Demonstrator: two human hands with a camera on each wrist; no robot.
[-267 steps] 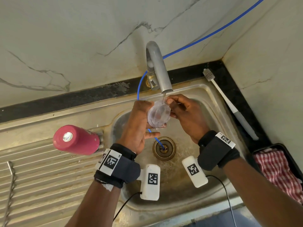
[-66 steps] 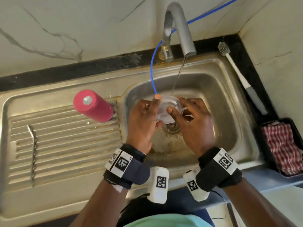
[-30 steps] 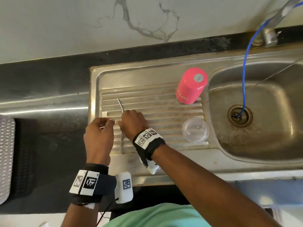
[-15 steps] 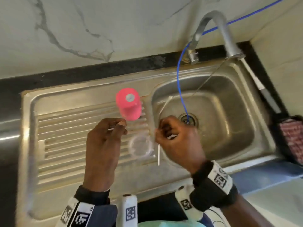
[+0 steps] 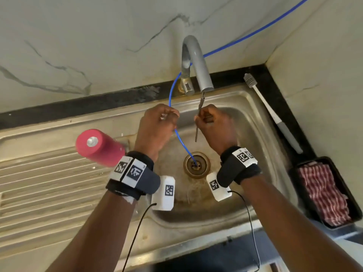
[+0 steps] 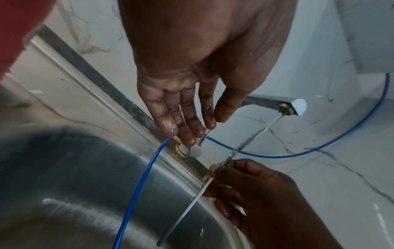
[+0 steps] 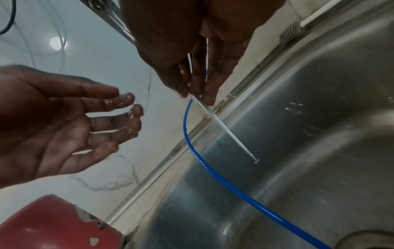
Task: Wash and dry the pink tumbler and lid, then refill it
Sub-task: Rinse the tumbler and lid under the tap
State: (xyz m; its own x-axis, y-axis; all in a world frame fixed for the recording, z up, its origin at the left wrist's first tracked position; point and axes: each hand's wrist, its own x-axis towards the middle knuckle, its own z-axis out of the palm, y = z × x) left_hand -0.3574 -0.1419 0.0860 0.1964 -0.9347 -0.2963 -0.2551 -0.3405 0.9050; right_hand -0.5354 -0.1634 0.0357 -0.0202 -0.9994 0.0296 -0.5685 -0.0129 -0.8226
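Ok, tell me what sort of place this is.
Most likely a home kitchen sink corner: a steel sink with ribbed drainboard, a tap on a marble-look wall, and a checked cloth alongside.

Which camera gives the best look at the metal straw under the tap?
The left wrist view: the metal straw shows almost whole, from spout to right hand. The head view shows it short and thin; the right wrist view only its lower part.

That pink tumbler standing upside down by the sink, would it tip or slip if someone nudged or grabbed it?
The pink tumbler stands inverted on the ribbed drainboard, tall for its footprint, so a sideways nudge would probably tip it, and it might then roll. Its smooth wall is likely wet, so a grab could slip. It looks rigid, not fragile.
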